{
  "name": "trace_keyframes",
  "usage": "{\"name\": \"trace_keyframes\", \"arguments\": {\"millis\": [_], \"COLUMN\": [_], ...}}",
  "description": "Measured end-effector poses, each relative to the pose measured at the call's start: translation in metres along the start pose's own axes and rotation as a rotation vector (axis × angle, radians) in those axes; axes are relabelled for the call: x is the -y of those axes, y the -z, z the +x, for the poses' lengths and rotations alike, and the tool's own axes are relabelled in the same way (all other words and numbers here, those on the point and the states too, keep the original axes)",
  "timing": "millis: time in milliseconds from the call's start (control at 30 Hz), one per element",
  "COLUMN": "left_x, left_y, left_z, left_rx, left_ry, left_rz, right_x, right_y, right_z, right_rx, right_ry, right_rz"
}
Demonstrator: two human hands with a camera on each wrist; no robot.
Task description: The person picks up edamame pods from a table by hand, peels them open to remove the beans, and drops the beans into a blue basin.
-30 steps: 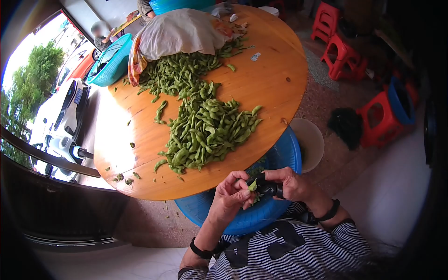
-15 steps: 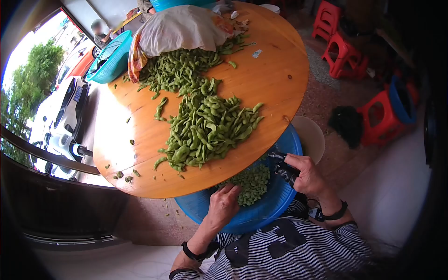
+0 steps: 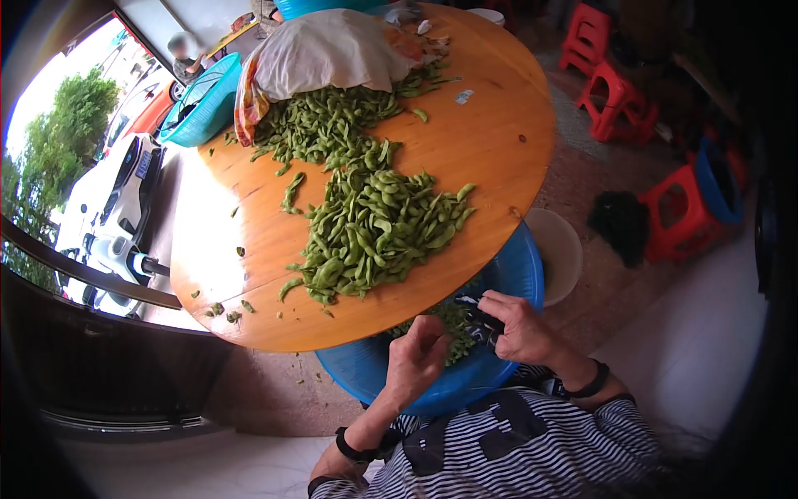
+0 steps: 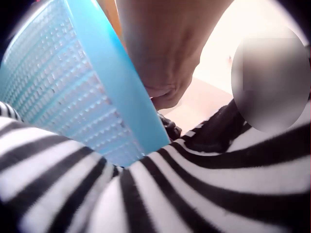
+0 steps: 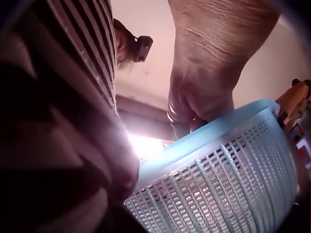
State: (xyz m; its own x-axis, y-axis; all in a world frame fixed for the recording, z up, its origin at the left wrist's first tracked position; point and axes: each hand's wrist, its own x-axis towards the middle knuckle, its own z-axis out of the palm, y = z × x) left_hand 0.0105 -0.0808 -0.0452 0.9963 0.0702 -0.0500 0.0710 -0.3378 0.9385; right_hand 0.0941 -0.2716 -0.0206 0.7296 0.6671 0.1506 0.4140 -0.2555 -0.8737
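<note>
Below the table's near edge, both hands work over a blue plastic basket [image 3: 499, 378] holding shelled green beans [image 3: 455, 320]. My left hand [image 3: 416, 358] has its fingers curled over the basket; what lies inside them is hidden. Facing it, my right hand [image 3: 528, 333] has black material [image 3: 485, 331] at its fingertips; I cannot tell whether it is finger wrapping or a held tool. On the table lies a large pile of green soybean pods [image 3: 366, 237]. Both wrist views show the hands from below, with fingertips mostly hidden beyond the basket's rim [image 5: 214, 131].
A round wooden table [image 3: 499, 150] carries more pods under a pale cloth [image 3: 324, 58]. A teal basket [image 3: 204, 108] stands at its left edge. To the right are a pale bucket [image 3: 557, 258] and red stools [image 3: 611, 104]. A parked scooter [image 3: 112, 208] stands outside.
The hands began together around a pod, then spread apart with the left lowered near the table edge. Now they have come close again over the basket, with no pod visible between them.
</note>
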Motion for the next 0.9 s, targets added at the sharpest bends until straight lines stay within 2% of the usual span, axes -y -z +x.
{"name": "trace_keyframes", "arguments": {"millis": [33,67,133,167,200,233,267,300,333,367,400,467,600,667,700,733,800,833,867,900], "left_x": [-0.005,-0.01,-0.024,-0.03,-0.03,-0.028,-0.025,-0.019,-0.011,-0.008,-0.005,0.0,0.026,0.034,0.028,0.027,0.027,0.028,0.026,0.008], "left_y": [-0.002,-0.005,-0.007,-0.003,0.005,0.019,0.035,0.056,0.079,0.102,0.124,0.158,0.182,0.186,0.185,0.185,0.187,0.188,0.183,0.171], "left_z": [0.0,0.0,0.003,0.005,0.009,0.012,0.014,0.015,0.016,0.02,0.023,0.023,0.033,0.041,0.043,0.043,0.045,0.043,0.039,0.032], "left_rx": [0.013,0.001,0.001,-0.009,-0.014,-0.125,-0.236,-0.359,-0.48,-0.582,-0.684,-0.687,-0.671,-0.6,-0.611,-0.611,-0.752,-0.773,-0.768,-0.714], "left_ry": [0.068,0.07,0.03,-0.052,-0.055,-0.195,-0.331,-0.248,-0.166,-0.174,-0.182,-0.083,-0.107,-0.164,-0.133,-0.133,-0.061,-0.104,-0.104,-0.045], "left_rz": [-0.225,-0.219,-0.325,-0.233,-0.23,-0.06,0.111,0.146,0.181,0.291,0.4,0.612,0.784,0.831,0.875,0.874,0.905,0.746,0.745,0.51], "right_x": [0.0,0.003,0.009,0.007,0.006,0.011,0.0,0.001,-0.004,-0.018,-0.026,-0.041,-0.034,-0.028,-0.024,-0.02,-0.012,-0.008,-0.005,-0.008], "right_y": [-0.004,-0.006,-0.005,0.0,0.01,0.02,0.033,0.05,0.057,0.074,0.086,0.101,0.101,0.095,0.092,0.088,0.083,0.08,0.076,0.067], "right_z": [0.002,0.003,0.005,0.008,0.008,0.009,0.007,0.001,0.0,-0.007,-0.013,-0.024,-0.026,-0.02,-0.017,-0.014,-0.009,-0.008,-0.007,-0.004], "right_rx": [-0.01,-0.003,-0.137,-0.148,-0.219,-0.309,-0.398,-0.441,-0.584,-0.616,-0.618,-0.626,-0.655,-0.622,-0.622,-0.599,-0.578,-0.533,-0.487,-0.472], "right_ry": [-0.003,0.007,0.114,0.112,0.11,-0.004,0.034,-0.032,-0.144,-0.092,-0.14,-0.16,-0.132,-0.212,-0.21,-0.181,-0.153,-0.128,-0.103,-0.08], "right_rz": [0.006,0.012,0.073,0.068,0.038,0.084,0.072,0.063,-0.012,-0.278,-0.464,-0.615,-0.611,-0.6,-0.6,-0.538,-0.479,-0.46,-0.44,-0.205]}}
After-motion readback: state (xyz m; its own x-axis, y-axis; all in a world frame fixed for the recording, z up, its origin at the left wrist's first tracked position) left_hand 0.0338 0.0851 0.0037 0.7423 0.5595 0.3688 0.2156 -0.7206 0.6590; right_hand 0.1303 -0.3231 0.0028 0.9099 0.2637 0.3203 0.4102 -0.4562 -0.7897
